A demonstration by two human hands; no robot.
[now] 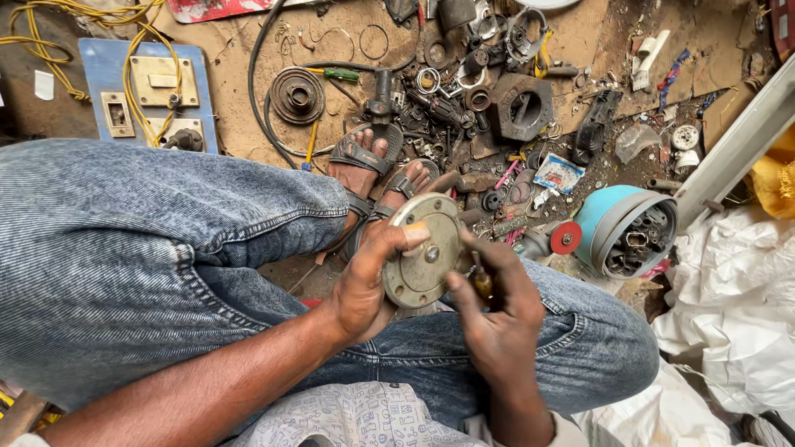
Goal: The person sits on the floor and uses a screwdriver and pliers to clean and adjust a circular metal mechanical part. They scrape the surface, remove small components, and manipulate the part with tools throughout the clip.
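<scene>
Left hand (pixel 364 285) gripping round metal cover plate (pixel 424 251), right hand (pixel 495 310) closed on screwdriver handle (pixel 482 284) right beside it.

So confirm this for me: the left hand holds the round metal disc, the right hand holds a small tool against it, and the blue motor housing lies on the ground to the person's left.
Wrong on one point. The blue motor housing lies to the person's right, as the head view shows. The rest stands: the left hand holds the round metal disc, and the right hand holds a small tool against it.
</scene>
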